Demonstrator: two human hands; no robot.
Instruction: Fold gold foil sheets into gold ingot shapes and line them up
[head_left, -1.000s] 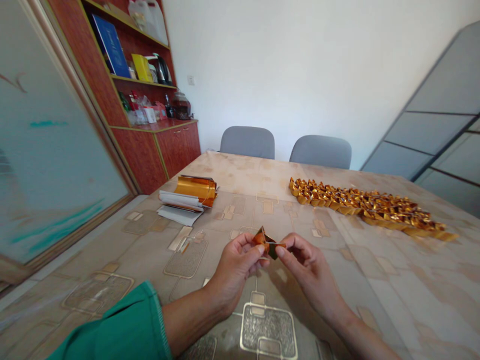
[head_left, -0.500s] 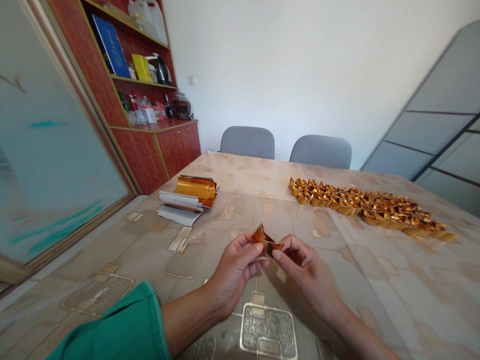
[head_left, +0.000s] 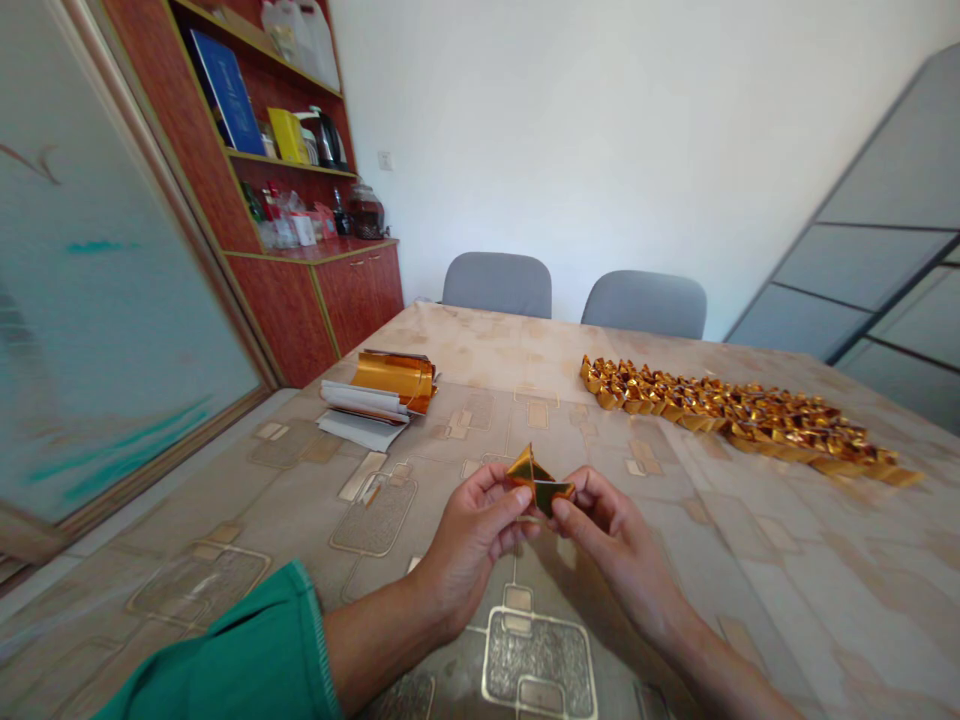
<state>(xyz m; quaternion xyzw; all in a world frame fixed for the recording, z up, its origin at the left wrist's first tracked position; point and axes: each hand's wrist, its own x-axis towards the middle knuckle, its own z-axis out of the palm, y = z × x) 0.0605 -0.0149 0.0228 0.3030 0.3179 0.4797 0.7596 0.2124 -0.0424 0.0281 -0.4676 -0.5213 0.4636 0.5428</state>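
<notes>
Above the near part of the table, a small folded piece of gold foil paper (head_left: 551, 490) is pinched between both hands. My left hand (head_left: 480, 525) grips its left end with thumb and fingers, and a pointed corner stands up there. On its right end, the thumb and fingers of my right hand (head_left: 607, 520) are closed. Farther off at the left lies a stack of curled gold foil sheets (head_left: 394, 375) with white backs. Toward the right, rows of folded gold foil pieces (head_left: 720, 405) sit packed side by side.
A patterned cloth covers the table (head_left: 450, 335). Two grey chairs (head_left: 496, 283) (head_left: 645, 302) stand along its far edge. To the left are a reddish wooden cabinet (head_left: 300, 290) with bottles and a kettle, and a frosted glass door (head_left: 112, 280).
The foil piece has been tilted and spread a little wider between my fingers, showing more of its inner faces. Both hands keep their hold in nearly the same place.
</notes>
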